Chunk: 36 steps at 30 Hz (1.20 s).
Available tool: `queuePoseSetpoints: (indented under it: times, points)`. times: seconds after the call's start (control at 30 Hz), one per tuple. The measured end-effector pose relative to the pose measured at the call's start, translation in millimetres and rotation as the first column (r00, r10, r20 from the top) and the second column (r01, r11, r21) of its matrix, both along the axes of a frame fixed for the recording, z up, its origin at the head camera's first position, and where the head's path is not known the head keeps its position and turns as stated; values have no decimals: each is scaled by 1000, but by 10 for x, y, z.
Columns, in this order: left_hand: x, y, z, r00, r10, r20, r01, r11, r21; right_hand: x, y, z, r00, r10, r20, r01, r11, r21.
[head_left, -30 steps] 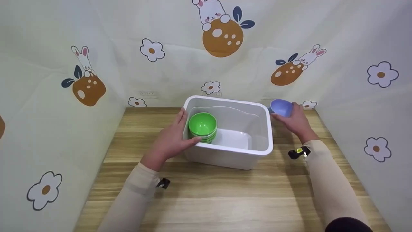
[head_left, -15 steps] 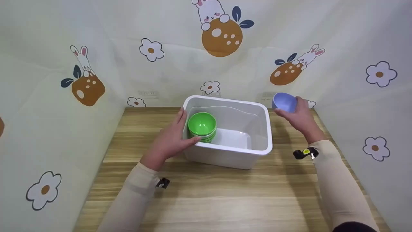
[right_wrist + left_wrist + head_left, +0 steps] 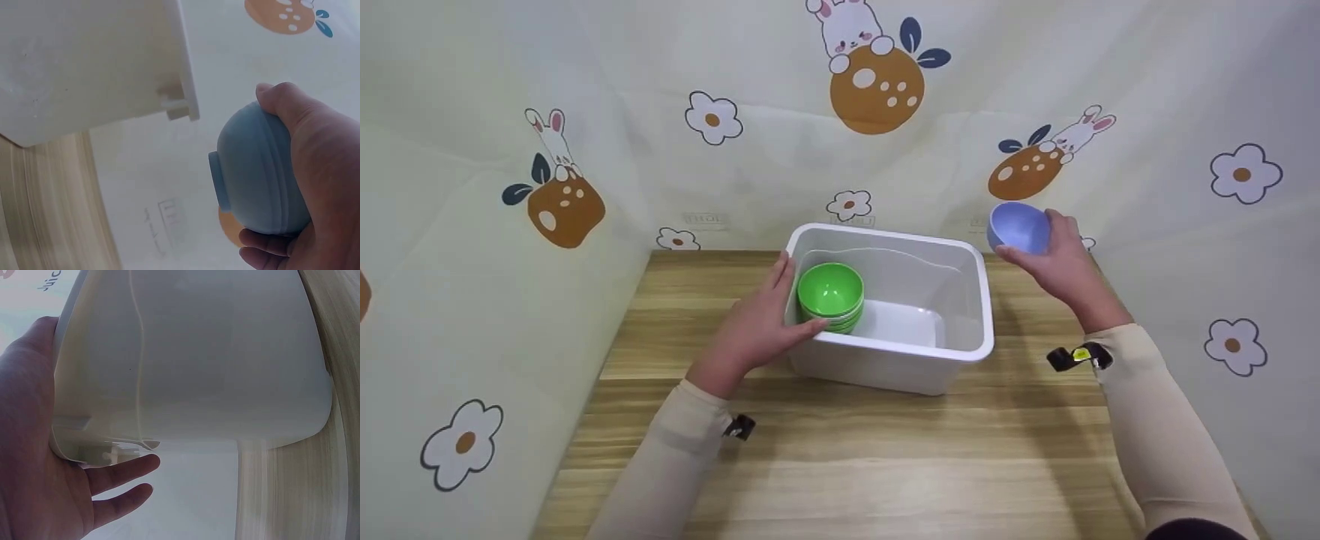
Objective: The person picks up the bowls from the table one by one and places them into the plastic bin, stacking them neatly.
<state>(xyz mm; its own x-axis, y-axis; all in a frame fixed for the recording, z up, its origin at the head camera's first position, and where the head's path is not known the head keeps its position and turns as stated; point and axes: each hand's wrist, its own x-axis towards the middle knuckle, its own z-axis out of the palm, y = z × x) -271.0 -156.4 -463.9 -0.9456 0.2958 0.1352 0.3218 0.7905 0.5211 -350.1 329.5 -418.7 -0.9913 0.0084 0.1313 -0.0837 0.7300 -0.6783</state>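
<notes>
My right hand [image 3: 1069, 266] grips a blue bowl [image 3: 1020, 229] by its side, thumb at the near rim and fingers around the far side. The bowl is raised beside the bin's back right corner, tilted with its inside toward the head camera. In the right wrist view its round foot and ridged outside show. My left hand [image 3: 754, 326] rests at the left front corner of a white plastic bin [image 3: 885, 367], thumb over the front rim and straight fingers along the left side. Nested green bowls [image 3: 831, 289] stand inside the bin at its left end.
The bin stands on a wood-grain table [image 3: 855, 465]. A pale curtain [image 3: 765, 172] printed with rabbits, oranges and flowers encloses the back and both sides, close behind the bin. A black wrist camera mount [image 3: 1076, 356] sticks out from the right sleeve.
My right hand has lifted the blue bowl up from beside the bin's right back corner, still holding it. The left hand, bin and green bowls have stayed in place.
</notes>
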Motion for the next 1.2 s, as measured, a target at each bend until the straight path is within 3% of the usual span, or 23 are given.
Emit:
queuePoseSetpoints:
  times: [0.37,0.63,0.93,1.2]
  points:
    - [1,-7,-10,1000,-10,-3,10,1000,-5,121,-192,180,996,82,-46,-82,997,10]
    - [2,4,-9,1000,-11,-15,12,1000,8,146,-413,162,978,168,-122,-170,985,-7]
    - [-7,-6,-23,1000,-9,-12,9,1000,12,243,-705,170,953,290,-89,-286,957,47]
    - [8,-15,-8,1000,-17,-2,17,1000,12,249,-841,218,941,337,0,-337,940,61]
